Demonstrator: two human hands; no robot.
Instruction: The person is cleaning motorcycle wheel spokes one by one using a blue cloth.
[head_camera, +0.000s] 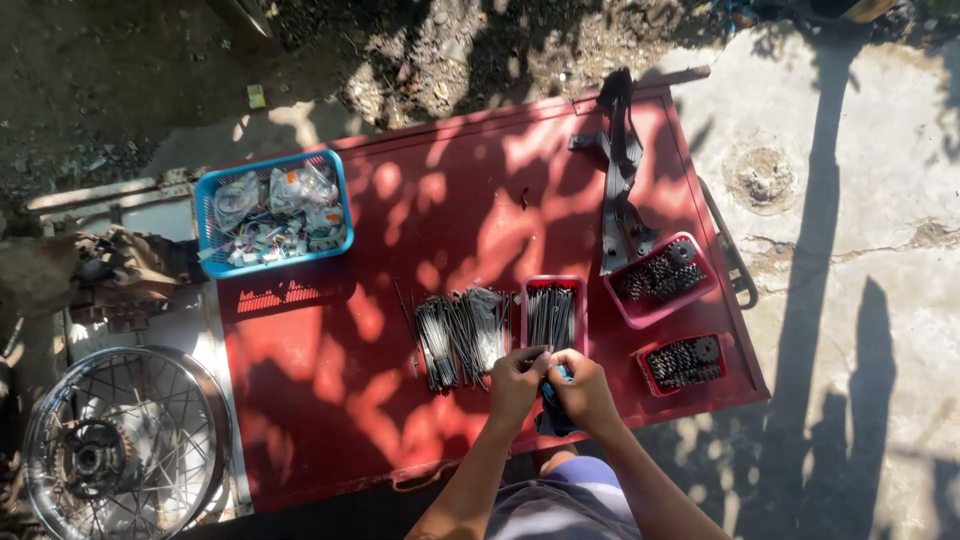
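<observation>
A blue basket (272, 212) holds bagged small parts. Spokes lie loose (458, 335) and in a pink tray (553, 312). My left hand (517, 383) and right hand (582, 390) pinch a blue cloth (553, 405). Two red trays (660, 279) hold sprockets.

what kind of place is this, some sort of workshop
Most likely an outdoor motorcycle or bike repair spot. A red table stands on dirt and concrete, with loose spokes and trays of sprockets on it. A spoked wheel lies beside it.
</observation>
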